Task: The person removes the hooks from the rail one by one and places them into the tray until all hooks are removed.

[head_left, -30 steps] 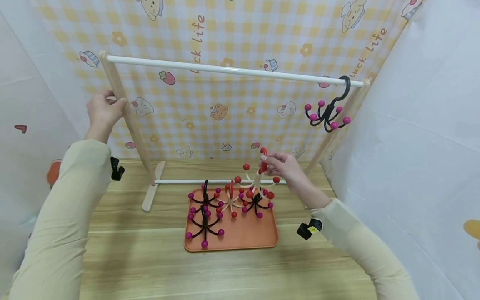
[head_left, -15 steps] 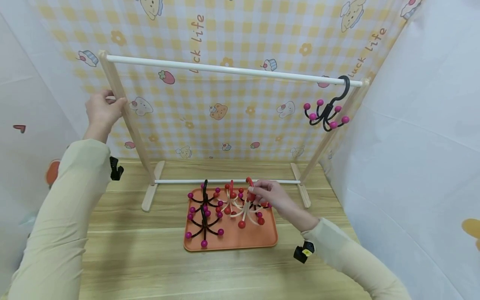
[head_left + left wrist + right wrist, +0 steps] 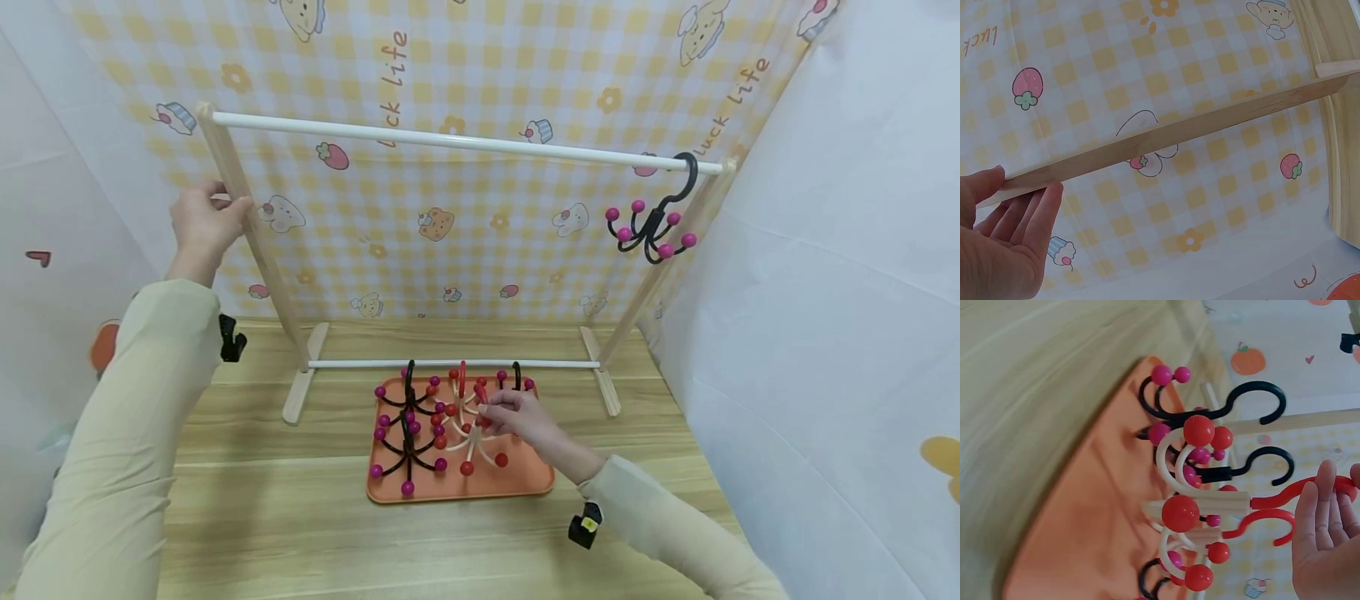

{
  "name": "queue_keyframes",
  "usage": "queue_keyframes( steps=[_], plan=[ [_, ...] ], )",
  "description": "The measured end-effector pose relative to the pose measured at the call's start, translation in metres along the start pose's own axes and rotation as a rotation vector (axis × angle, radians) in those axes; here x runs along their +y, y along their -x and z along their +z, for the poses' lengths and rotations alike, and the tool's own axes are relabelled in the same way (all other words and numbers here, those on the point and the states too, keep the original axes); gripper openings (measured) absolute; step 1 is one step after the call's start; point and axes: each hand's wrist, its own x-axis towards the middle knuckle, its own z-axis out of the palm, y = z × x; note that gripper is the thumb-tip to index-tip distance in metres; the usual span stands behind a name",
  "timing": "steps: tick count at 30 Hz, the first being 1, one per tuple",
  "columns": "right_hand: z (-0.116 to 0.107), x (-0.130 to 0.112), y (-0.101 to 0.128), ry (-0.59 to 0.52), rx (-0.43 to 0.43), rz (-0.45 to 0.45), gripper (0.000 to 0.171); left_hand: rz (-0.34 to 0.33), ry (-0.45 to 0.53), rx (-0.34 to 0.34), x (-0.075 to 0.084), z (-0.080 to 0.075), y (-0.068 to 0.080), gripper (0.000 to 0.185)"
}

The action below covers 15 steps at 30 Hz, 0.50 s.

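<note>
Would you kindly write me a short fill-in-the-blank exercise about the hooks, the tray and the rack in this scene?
1. The left hand grips the rack's wooden ____ post.
2. The right hand holds a cream hook by its red top, over the ____ tray.
3. One black hook with pink balls hangs at the ____ end of the white top rail.

Missing words: left; orange; right
</note>
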Motion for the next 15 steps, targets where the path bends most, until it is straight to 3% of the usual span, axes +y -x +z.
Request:
queue_keyframes(
  steps=[6,15],
  plan=[
    [0.009,0.002,0.006,0.005,-0.025,-0.026,0.017,0.001,-0.001,-0.001,0.0,0.0,0.0,0.053],
    [0.011,0.031,-0.004,0.018,-0.008,0.003,0.022,0.002,0.012,-0.007,0.0,0.0,0.001,0.053]
  ],
)
